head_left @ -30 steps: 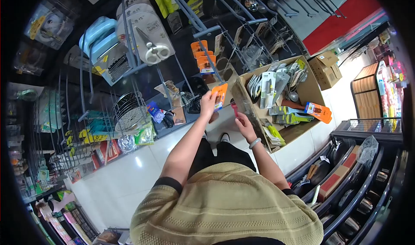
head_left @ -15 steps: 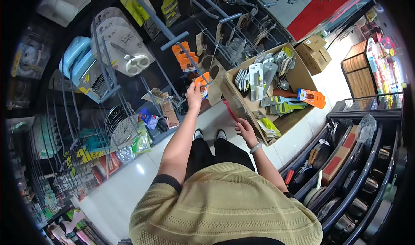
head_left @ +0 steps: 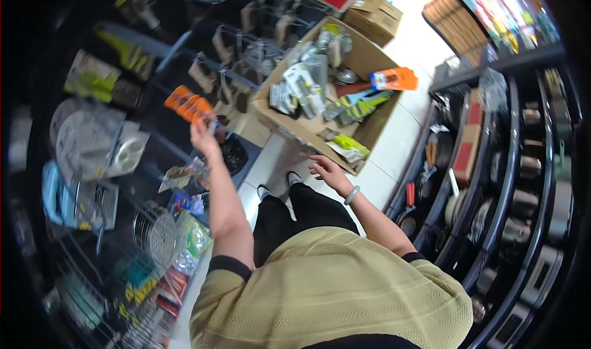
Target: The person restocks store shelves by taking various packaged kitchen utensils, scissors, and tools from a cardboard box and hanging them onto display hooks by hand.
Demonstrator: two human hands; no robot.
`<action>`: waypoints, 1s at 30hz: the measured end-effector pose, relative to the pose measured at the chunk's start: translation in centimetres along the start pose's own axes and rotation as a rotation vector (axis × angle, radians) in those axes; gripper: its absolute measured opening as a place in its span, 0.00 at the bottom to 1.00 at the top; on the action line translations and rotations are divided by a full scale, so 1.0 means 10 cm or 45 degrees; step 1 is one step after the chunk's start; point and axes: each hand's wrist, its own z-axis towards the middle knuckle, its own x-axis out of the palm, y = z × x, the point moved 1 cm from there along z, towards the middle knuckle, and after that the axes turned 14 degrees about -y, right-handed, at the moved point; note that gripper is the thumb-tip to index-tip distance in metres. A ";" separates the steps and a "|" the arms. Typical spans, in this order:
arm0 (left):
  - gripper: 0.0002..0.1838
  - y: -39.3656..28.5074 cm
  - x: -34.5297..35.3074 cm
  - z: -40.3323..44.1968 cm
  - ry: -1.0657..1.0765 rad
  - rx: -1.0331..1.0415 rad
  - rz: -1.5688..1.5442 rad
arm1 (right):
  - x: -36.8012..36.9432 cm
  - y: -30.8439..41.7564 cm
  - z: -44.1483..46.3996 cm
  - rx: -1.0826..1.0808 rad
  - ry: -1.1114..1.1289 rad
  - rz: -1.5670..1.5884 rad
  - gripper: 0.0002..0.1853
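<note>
My left hand (head_left: 204,137) is raised to the rack, its fingers closed at the lower end of a row of orange-carded packs (head_left: 189,104); the view is blurred there. Over the floor, in front of the cardboard box, my right hand (head_left: 329,173) has its fingers apart and holds nothing. The open cardboard box (head_left: 383,127) contains packaged utensils, green-handled tools (head_left: 363,107) and an orange-carded pack (head_left: 395,78) lying across its far right edge.
At the left, hooks carry white scissors (head_left: 129,154), a blue grater set (head_left: 56,195) and round strainers (head_left: 161,238). A closed carton (head_left: 373,17) stands behind the box. Shelves with pans and a red box (head_left: 469,141) line the right side.
The view has swung to the right. My left hand has gone with the orange-carded pack to the others on the rack. The pink-red strip is gone from my right hand, which has opened.
</note>
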 end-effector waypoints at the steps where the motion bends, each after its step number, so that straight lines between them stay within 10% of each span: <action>1: 0.12 -0.20 -0.03 -0.07 0.026 0.000 0.085 | -0.05 0.01 -0.01 0.041 -0.014 0.029 0.17; 7: 0.20 0.14 -0.31 -0.41 -0.178 0.066 0.302 | -0.56 0.08 0.20 0.051 -0.254 0.318 0.17; 10: 0.18 -0.09 -0.58 -0.83 0.091 0.137 0.632 | -1.06 0.18 0.51 -0.360 -0.827 0.317 0.15; 17: 0.11 -0.20 -1.05 -1.45 0.582 -0.162 0.452 | -2.59 0.47 1.54 -0.275 -1.826 -0.015 0.31; 30: 0.09 -0.37 -1.49 -1.70 0.434 -0.296 0.597 | -3.68 0.29 2.57 -0.180 -1.601 -0.616 0.21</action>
